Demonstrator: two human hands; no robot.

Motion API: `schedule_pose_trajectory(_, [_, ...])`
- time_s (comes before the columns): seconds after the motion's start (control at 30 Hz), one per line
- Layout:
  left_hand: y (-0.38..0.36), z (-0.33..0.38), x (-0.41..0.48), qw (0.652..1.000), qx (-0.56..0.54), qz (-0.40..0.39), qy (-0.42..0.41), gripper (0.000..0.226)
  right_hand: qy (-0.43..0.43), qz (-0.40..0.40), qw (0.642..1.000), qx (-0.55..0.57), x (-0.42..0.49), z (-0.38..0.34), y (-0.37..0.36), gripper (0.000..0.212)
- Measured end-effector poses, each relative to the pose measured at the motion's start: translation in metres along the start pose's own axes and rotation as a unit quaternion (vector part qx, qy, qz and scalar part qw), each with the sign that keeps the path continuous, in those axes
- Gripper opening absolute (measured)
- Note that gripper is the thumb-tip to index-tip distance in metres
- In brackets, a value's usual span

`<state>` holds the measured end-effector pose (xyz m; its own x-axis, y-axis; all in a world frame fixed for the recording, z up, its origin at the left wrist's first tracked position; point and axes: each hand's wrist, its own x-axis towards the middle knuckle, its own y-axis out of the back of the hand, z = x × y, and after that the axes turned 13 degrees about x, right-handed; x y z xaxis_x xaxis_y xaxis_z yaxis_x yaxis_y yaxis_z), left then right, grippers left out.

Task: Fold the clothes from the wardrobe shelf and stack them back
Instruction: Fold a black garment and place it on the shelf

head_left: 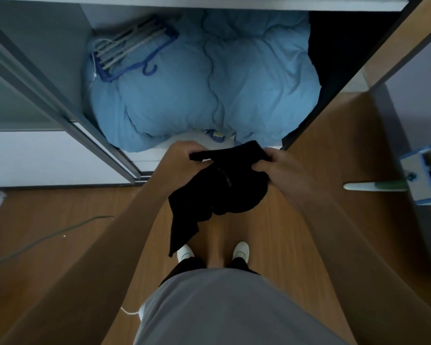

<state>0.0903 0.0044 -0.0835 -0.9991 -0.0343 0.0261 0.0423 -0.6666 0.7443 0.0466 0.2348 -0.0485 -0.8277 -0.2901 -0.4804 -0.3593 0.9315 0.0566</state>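
**Position of item.** The crumpled black fabric garment (217, 192) is off the shelf and held in the air above the brown wooden floor (60, 220), directly in front of the open white wardrobe (147, 156). It appears to touch neither floor nor wardrobe.

**Hands.** The left hand (184, 158) has its fingers curled over the garment's upper edge and grips it. The right hand (281, 165) pinches the same edge at its other end between thumb and fingers. Both are closed on cloth.

**Governing relation.** The gripped edge runs side to side between the two hands, roughly parallel to the wardrobe front. The bulk hangs bunched below it. One long tail drops on the left-hand side toward the white shoes (186, 252) (the kind of garment cannot be determined). The cloth therefore hangs unevenly, longer under the left hand.

**Surroundings.** The wardrobe lies straight ahead of both hands, and neither hand is noticeably nearer to it. A puffy pale blue duvet (209, 90) fills the compartment in view, with a bundle of blue plastic hangers (132, 51) lying on its far left.

**Assessment.** Folding looks begun but not finished, as no flat folded shape shows. The next move likely calls for drawing the edge taut and gathering the left tail before stacking.
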Motion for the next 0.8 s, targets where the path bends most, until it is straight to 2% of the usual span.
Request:
schedule_pose_trajectory(0.07, [-0.001, -0.017, -0.006, 0.995, 0.088, -0.028, 0.032, 0.01, 0.042, 0.026, 0.999, 0.013, 0.0, 0.0, -0.004, 0.017])
schedule_pose_trajectory(0.13, [-0.003, -0.033, -0.014, 0.972, 0.195, -0.09, 0.09, 0.018, 0.092, 0.021, 0.995, 0.011, -0.002, -0.002, -0.011, 0.019])
schedule_pose_trajectory(0.2, [-0.007, -0.049, -0.026, 0.962, 0.212, -0.12, 0.123, 0.022, 0.142, 0.003, 0.99, -0.018, -0.006, -0.004, -0.016, 0.02])
schedule_pose_trajectory(0.27, [-0.006, -0.059, -0.037, 0.97, 0.17, -0.106, 0.137, 0.031, 0.175, -0.009, 0.983, -0.048, -0.008, -0.006, -0.017, 0.02])
schedule_pose_trajectory(0.33, [-0.003, -0.066, -0.043, 0.979, 0.111, -0.065, 0.157, 0.038, 0.174, -0.016, 0.983, -0.054, -0.008, -0.007, -0.011, 0.022])
schedule_pose_trajectory(0.5, [0.007, -0.072, -0.039, 0.979, 0.039, 0.036, 0.196, 0.024, 0.116, -0.046, 0.986, -0.106, -0.004, 0.001, 0.008, 0.016])
schedule_pose_trajectory(0.57, [0.009, -0.072, -0.038, 0.98, 0.034, 0.031, 0.193, 0.023, 0.143, -0.013, 0.984, -0.108, -0.004, 0.006, 0.015, 0.016])
schedule_pose_trajectory(0.67, [0.008, -0.068, -0.038, 0.979, 0.024, -0.028, 0.199, 0.025, 0.191, 0.064, 0.975, -0.091, -0.004, 0.011, 0.018, 0.018])
schedule_pose_trajectory(0.8, [0.0, -0.046, -0.034, 0.959, -0.093, -0.047, 0.262, 0.026, 0.199, 0.135, 0.968, -0.07, -0.003, 0.017, 0.019, 0.023])
